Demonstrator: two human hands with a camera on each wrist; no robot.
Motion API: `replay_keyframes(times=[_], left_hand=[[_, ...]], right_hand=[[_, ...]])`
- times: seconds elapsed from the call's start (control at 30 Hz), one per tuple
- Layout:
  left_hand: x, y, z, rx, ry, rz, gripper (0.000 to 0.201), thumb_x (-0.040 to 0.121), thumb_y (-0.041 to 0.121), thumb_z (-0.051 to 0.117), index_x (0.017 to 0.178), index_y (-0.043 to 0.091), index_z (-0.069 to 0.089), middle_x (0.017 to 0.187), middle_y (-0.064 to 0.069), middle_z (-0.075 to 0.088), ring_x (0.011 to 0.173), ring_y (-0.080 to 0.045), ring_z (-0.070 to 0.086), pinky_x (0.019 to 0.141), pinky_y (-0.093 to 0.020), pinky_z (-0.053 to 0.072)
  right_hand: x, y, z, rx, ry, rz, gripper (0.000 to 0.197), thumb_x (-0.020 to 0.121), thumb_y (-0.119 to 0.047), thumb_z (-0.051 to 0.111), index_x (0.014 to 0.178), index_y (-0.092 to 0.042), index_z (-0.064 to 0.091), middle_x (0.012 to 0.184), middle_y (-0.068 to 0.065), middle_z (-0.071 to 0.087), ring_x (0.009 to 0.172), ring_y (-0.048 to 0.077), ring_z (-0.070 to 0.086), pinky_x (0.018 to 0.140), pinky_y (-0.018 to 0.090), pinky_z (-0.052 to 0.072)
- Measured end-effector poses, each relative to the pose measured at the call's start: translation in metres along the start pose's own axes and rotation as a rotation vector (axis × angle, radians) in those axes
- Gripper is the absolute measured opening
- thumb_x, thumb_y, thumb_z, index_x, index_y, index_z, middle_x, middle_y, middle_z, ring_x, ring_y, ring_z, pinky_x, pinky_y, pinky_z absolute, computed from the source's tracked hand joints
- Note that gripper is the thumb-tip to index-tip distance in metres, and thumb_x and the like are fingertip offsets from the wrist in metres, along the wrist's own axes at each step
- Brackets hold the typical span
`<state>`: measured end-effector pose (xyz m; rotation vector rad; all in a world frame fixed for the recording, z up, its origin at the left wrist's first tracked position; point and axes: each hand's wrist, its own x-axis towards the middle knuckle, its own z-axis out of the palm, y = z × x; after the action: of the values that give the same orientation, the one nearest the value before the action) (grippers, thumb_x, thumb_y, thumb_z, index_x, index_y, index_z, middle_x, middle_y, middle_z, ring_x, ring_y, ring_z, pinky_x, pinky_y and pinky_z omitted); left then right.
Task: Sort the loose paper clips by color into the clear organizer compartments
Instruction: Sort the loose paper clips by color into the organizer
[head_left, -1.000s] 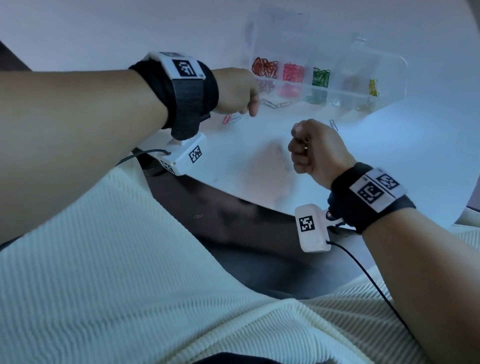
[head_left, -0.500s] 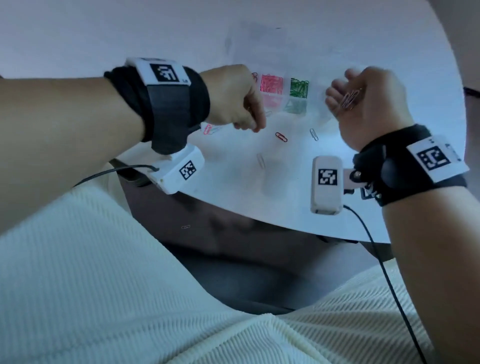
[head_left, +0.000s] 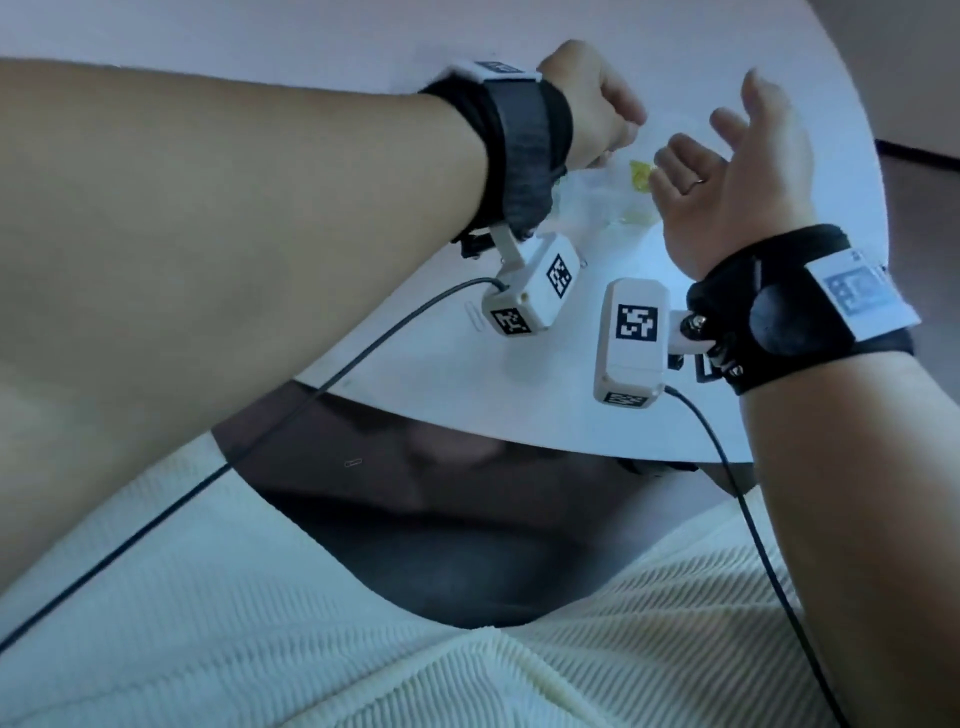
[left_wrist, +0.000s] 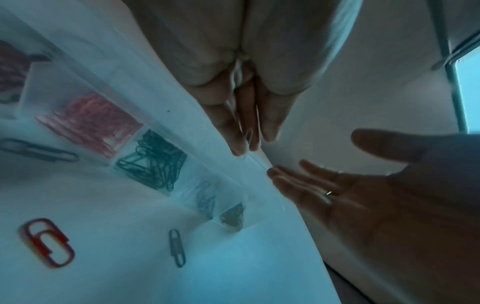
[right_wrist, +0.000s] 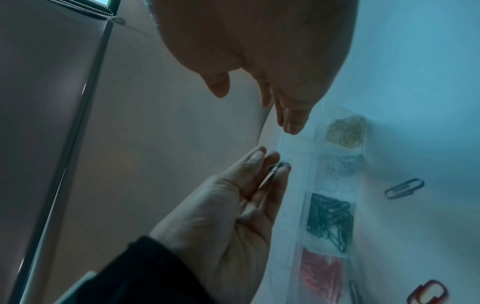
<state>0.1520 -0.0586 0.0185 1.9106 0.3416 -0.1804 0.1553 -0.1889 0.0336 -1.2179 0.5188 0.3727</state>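
Both hands hovering over the organizer (left_wrist: 166, 164)
Left hand (head_left: 592, 111) fingers (left_wrist: 241, 127) pinching a paper clip (left_wrist: 249, 133); right hand (head_left: 737, 171) fingers (left_wrist: 306, 174) spreading open.

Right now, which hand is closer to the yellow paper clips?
Right. The open right hand hovers beside the yellow paper clips; the left hand, pinching a clip, sits farther off.

Your right hand (head_left: 737, 182): it was a closed fist near the table edge, now it is raised beside the organizer (left_wrist: 182, 185) with fingers spread, palm open | your left hand (head_left: 592, 104): moved forward over the organizer, a gray clip (right_wrist: 272, 172) between its fingers | the view turned, so the organizer is mostly hidden behind your hands
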Motion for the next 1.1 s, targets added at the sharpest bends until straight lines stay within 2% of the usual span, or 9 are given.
replay_keyframes(times=[0.17, 0.3, 0.37, 0.43, 0.5, 0.57, 0.67, 0.8, 1.1], left_hand=[[-0.009, -0.002, -0.001, 0.187, -0.045, 0.035, 0.020, 0.091, 0.021, 0.060, 0.105, 0.027, 0.072, 0.104, 0.012, 0.068, 0.092, -0.003, 0.060, 0.079, -0.015, 0.045], [-0.027, -0.012, -0.024, 0.306, -0.056, 0.063, 0.022, 0.088, 0.014, 0.054, 0.086, 0.028, 0.071, 0.082, 0.011, 0.069, 0.075, -0.003, 0.063, 0.070, -0.021, 0.051], [-0.037, -0.022, -0.039, 0.385, -0.103, 0.021, 0.023, 0.086, 0.012, 0.052, 0.083, 0.025, 0.071, 0.077, 0.008, 0.071, 0.071, -0.006, 0.064, 0.066, -0.023, 0.052], [-0.044, -0.036, -0.052, 0.542, -0.127, -0.014, 0.023, 0.085, 0.012, 0.052, 0.088, 0.021, 0.072, 0.083, 0.006, 0.072, 0.079, -0.012, 0.065, 0.068, -0.023, 0.049], [-0.048, -0.050, -0.063, 0.712, -0.127, -0.016, 0.023, 0.085, 0.011, 0.053, 0.094, 0.019, 0.073, 0.094, 0.000, 0.070, 0.090, -0.020, 0.064, 0.073, -0.027, 0.046], [-0.050, -0.064, -0.071, 0.802, -0.103, -0.023, 0.026, 0.085, 0.009, 0.052, 0.099, 0.019, 0.072, 0.103, -0.002, 0.068, 0.094, -0.024, 0.062, 0.076, -0.030, 0.046], [-0.051, -0.082, -0.078, 0.849, -0.073, -0.034, 0.029, 0.088, 0.009, 0.052, 0.110, 0.019, 0.069, 0.114, -0.006, 0.066, 0.099, -0.028, 0.061, 0.080, -0.032, 0.046], [-0.048, -0.098, -0.074, 0.869, -0.147, 0.038, 0.036, 0.094, 0.008, 0.049, 0.128, 0.017, 0.059, 0.125, -0.007, 0.060, 0.113, -0.027, 0.054, 0.092, -0.033, 0.041], [-0.044, -0.107, -0.058, 0.904, -0.173, 0.133, 0.024, 0.093, 0.010, 0.052, 0.111, 0.012, 0.068, 0.113, -0.008, 0.061, 0.109, -0.026, 0.052, 0.080, -0.029, 0.038]], right_hand=[[-0.003, 0.004, -0.003, -0.205, 0.064, -0.186, 0.016, 0.091, -0.011, 0.050, 0.094, -0.013, 0.065, 0.092, 0.005, 0.069, 0.078, 0.019, 0.068, 0.068, 0.031, 0.057], [0.001, 0.016, 0.003, -0.595, 0.024, -0.296, 0.037, 0.072, 0.006, 0.034, 0.058, -0.017, 0.059, 0.052, 0.001, 0.059, 0.044, 0.017, 0.052, 0.044, 0.023, 0.039], [0.004, 0.028, 0.005, -0.803, -0.034, -0.263, 0.035, 0.076, 0.004, 0.039, 0.059, -0.016, 0.063, 0.055, 0.000, 0.063, 0.047, 0.016, 0.057, 0.048, 0.027, 0.049], [0.007, 0.041, 0.002, -0.994, -0.107, -0.252, 0.030, 0.080, -0.002, 0.049, 0.068, -0.019, 0.071, 0.072, 0.001, 0.071, 0.065, 0.016, 0.066, 0.068, 0.031, 0.059], [0.011, 0.051, -0.003, -1.215, -0.149, -0.296, 0.030, 0.085, -0.004, 0.053, 0.089, -0.023, 0.076, 0.102, 0.001, 0.074, 0.095, 0.014, 0.067, 0.086, 0.020, 0.051], [0.012, 0.061, -0.008, -1.383, -0.161, -0.349, 0.035, 0.090, -0.003, 0.051, 0.110, -0.021, 0.074, 0.120, 0.002, 0.069, 0.110, 0.014, 0.062, 0.084, 0.007, 0.037], [0.015, 0.076, -0.018, -1.448, -0.130, -0.395, 0.029, 0.093, -0.005, 0.054, 0.110, -0.016, 0.074, 0.114, 0.008, 0.071, 0.106, 0.021, 0.065, 0.085, 0.010, 0.039], [0.019, 0.084, -0.023, -1.489, -0.082, -0.443, 0.022, 0.088, -0.005, 0.059, 0.094, -0.016, 0.078, 0.096, 0.011, 0.074, 0.087, 0.030, 0.068, 0.083, 0.030, 0.055], [0.015, 0.086, -0.029, -1.543, 0.054, -0.292, 0.023, 0.082, -0.024, 0.063, 0.104, -0.019, 0.061, 0.093, 0.005, 0.057, 0.080, 0.027, 0.057, 0.067, 0.030, 0.045]])
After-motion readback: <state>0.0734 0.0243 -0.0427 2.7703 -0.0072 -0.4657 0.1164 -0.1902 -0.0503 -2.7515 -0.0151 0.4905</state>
